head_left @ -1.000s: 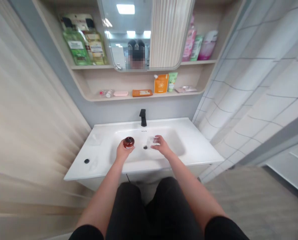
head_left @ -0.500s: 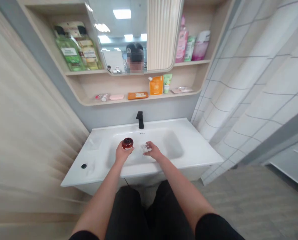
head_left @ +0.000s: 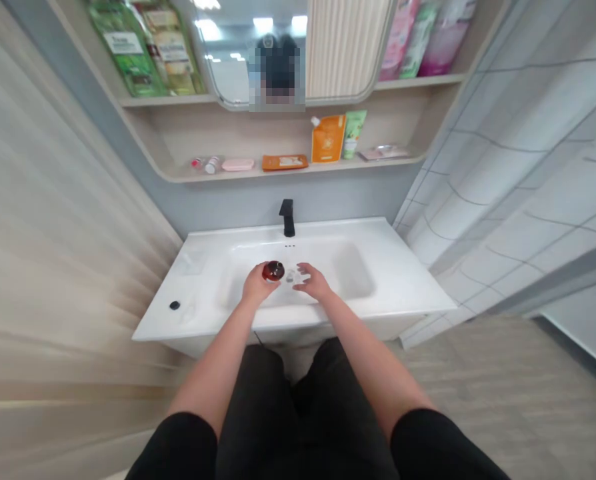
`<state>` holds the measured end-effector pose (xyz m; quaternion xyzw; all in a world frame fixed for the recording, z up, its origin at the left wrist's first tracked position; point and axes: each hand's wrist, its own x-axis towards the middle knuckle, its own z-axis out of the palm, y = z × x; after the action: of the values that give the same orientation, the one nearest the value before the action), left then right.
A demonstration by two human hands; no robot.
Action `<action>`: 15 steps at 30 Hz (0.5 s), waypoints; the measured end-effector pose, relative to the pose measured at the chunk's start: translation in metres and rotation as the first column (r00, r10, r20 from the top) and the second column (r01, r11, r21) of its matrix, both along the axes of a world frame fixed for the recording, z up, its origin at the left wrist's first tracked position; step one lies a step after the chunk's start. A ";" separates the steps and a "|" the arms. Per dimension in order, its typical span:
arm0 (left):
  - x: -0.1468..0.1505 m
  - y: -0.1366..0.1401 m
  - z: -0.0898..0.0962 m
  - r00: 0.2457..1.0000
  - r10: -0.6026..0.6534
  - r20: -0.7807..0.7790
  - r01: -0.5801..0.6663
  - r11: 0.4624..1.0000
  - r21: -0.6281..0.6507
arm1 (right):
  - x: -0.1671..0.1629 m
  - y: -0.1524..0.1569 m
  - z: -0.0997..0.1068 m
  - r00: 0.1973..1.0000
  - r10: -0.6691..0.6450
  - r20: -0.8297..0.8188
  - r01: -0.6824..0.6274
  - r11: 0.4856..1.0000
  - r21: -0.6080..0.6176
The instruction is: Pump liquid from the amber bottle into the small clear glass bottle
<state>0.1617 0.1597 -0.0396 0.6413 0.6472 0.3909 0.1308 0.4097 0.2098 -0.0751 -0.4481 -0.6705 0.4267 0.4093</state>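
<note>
My left hand (head_left: 259, 283) is wrapped around a round amber bottle (head_left: 273, 271) with a dark top, held over the sink. The bottle leans toward the right, its mouth facing my other hand. Just beside it, my right hand (head_left: 316, 283) has curved fingers around a small clear container (head_left: 293, 275), whose outline is faint against the white basin. A narrow gap separates bottle and container. Below both lies the white sink (head_left: 351, 267). On the counter to the left sits a small black cap (head_left: 175, 305).
Behind the basin stands a black faucet (head_left: 288, 219). Clear items (head_left: 191, 263) lie on the left counter. The shelf above holds an orange pouch (head_left: 328, 139), a green tube (head_left: 353, 135), an orange packet (head_left: 285, 162) and a pink soap bar (head_left: 237, 165). Larger bottles (head_left: 128, 50) stand higher up.
The amber bottle has tipped to the right and come closer to the clear container. My view has tilted downward, and both hands stay over the basin.
</note>
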 end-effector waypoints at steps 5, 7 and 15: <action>0.003 -0.002 0.001 0.994 -0.009 -0.107 0.006 1.000 -0.026 | 0.001 -0.003 0.003 1.000 -0.014 0.015 0.014 1.000 0.012; 0.004 -0.003 0.001 0.992 -0.012 -0.124 0.008 1.000 -0.030 | 0.002 -0.003 0.004 1.000 -0.016 0.021 0.016 1.000 0.009; 0.003 -0.005 0.004 0.985 -0.010 -0.173 0.006 1.000 -0.025 | 0.003 -0.005 0.007 0.999 -0.009 0.038 0.008 1.000 0.007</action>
<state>0.1646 0.1543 -0.0356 0.6738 0.6581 0.3254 0.0837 0.4132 0.2046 -0.0677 -0.4575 -0.6779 0.4138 0.3998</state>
